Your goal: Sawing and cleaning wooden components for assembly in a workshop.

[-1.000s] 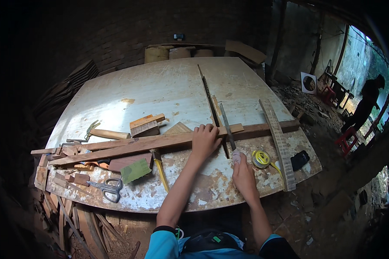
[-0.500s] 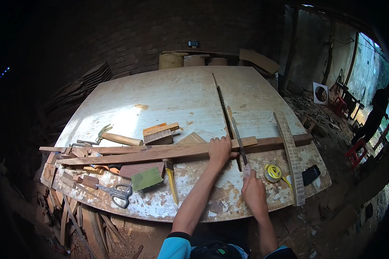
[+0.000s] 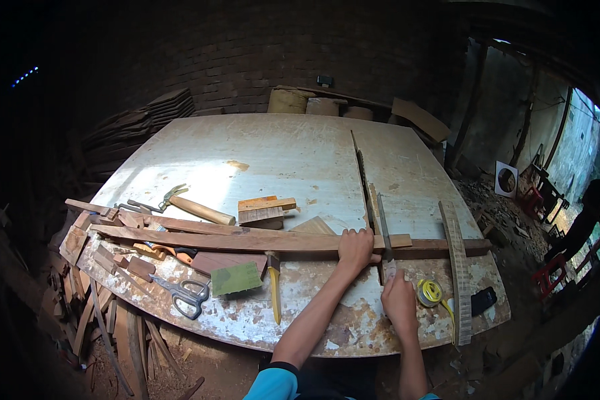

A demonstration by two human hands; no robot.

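Observation:
My left hand [image 3: 357, 248] is closed over a long wooden strip [image 3: 293, 241] lying crosswise on the weathered worktable [image 3: 260, 147], beside a dark slot in the top. My right hand [image 3: 398, 300] grips the wrapped handle of a long, narrow metal blade [image 3: 384, 223], which lies across the strip just right of my left hand. A yellow tape measure [image 3: 430, 291] is right of my right hand. A yellow-handled tool [image 3: 274, 290], a green sheet [image 3: 237, 279] and grey scissors [image 3: 185, 297] lie left of my left forearm.
A claw hammer [image 3: 200, 208] and stacked offcuts [image 3: 260, 216] lie behind the strips. An upright batten [image 3: 455, 260] and a black object [image 3: 483, 301] are at the right. Scrap wood [image 3: 107, 333] litters the floor at lower left. A person in dark clothing [image 3: 587, 213] stands by a red stool [image 3: 550, 273].
The whole view has shifted, so the table appears lower and further right. Relative to the tape measure, my right hand and blade have moved forward along the slot, away from me.

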